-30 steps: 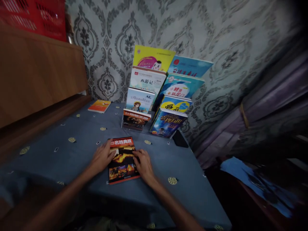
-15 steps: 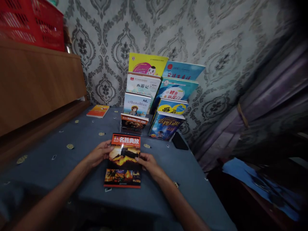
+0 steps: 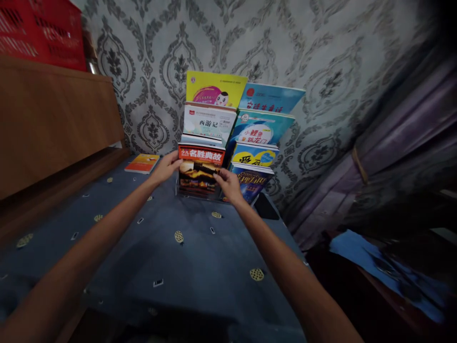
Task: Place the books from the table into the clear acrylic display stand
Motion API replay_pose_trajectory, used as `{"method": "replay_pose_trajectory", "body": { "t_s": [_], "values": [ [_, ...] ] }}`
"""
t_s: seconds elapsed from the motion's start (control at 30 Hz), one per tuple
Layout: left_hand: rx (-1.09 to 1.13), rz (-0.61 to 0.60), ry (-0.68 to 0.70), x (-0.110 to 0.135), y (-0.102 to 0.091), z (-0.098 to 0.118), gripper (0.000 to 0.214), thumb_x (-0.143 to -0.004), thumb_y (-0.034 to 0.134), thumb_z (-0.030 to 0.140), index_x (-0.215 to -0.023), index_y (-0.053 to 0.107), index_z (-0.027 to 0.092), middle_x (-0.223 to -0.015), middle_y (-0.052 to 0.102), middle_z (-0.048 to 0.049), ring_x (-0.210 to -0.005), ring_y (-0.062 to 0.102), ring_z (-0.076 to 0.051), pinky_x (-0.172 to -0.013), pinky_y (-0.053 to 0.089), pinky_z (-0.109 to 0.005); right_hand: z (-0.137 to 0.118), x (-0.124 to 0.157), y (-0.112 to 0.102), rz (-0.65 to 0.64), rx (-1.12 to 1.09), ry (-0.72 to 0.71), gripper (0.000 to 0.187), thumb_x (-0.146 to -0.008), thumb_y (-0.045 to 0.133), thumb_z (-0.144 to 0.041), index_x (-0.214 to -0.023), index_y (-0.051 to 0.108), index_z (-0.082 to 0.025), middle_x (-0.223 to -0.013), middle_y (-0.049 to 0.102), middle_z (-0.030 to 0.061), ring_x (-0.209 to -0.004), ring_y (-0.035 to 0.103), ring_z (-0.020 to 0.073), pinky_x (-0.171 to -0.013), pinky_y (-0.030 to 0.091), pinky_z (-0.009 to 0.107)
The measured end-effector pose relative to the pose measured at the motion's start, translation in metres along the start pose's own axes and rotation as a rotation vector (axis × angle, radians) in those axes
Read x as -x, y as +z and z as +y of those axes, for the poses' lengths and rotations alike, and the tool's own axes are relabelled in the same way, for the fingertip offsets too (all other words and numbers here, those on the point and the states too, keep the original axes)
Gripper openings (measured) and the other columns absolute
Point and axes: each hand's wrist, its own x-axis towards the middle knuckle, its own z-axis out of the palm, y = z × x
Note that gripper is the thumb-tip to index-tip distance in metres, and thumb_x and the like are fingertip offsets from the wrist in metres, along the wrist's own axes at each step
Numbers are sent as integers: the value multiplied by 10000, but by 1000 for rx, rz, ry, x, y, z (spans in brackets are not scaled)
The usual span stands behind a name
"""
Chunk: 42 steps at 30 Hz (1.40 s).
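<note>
A book (image 3: 198,172) with a red title band and a dark golden cover stands nearly upright in the front left tier of a clear book rack (image 3: 193,196). My left hand (image 3: 167,167) grips its left edge, and my right hand (image 3: 228,183) pinches its right edge. Behind it rise a white book (image 3: 209,123) and a yellow book (image 3: 214,88). In the right column stand a dark blue book (image 3: 252,180), a yellow and blue book (image 3: 254,155), a light blue book (image 3: 262,128) and a blue book (image 3: 273,97).
An orange book (image 3: 142,163) lies flat at the back left of the cloth-covered table (image 3: 150,257). Right of the rack lies a black phone-like slab (image 3: 267,207). A wooden cabinet (image 3: 57,124) bears a red basket (image 3: 43,35). A purple curtain (image 3: 342,162) hangs at right.
Both hands have carried the red-banded book from flat above the table forward to the rack's front left tier, tilting it upright. It now covers the books behind it there.
</note>
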Motion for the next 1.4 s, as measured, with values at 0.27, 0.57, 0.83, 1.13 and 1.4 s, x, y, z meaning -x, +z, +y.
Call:
{"method": "replay_pose_trajectory", "body": {
  "t_s": [0.27,0.57,0.83,1.13,1.4],
  "values": [
    [-283,63,246,-27,-3,-4,301,-894,519,264,-1146,620,135,-1173,698,-98,-1112,628,-229,-1043,460,-403,8,-17,0,100,285,-200,218,-923,513,-387,-811,574,-211,-784,610,20,-744,560,176,-680,440,266],
    [-665,161,120,8,9,-30,140,-880,519,226,-1000,575,181,-998,668,-83,-968,617,-242,-921,499,-398,41,6,12,40,660,-119,130,-912,551,-234,-895,669,-183,-946,658,103,-879,618,249,-784,474,336],
    [-766,204,15,26,19,-44,166,-933,503,247,-1082,534,180,-1040,627,-101,-1014,609,-262,-929,497,-414,42,24,26,130,689,62,316,-958,515,-268,-1241,599,-156,-1057,746,125,-915,682,268,-756,465,327],
    [-845,172,-1,29,21,-52,107,-978,432,235,-957,531,198,-1001,609,-99,-967,612,-253,-911,512,-415,46,20,37,161,672,58,288,-955,457,-206,-1109,696,-162,-1054,757,140,-927,697,253,-776,467,302],
    [-867,173,-91,30,27,-47,180,-989,373,202,-1016,547,163,-1071,609,-147,-1032,616,-277,-950,492,-442,44,22,36,151,670,43,298,-951,452,-180,-1104,706,-158,-1044,759,149,-958,702,269,-806,476,309]
  ]
}}
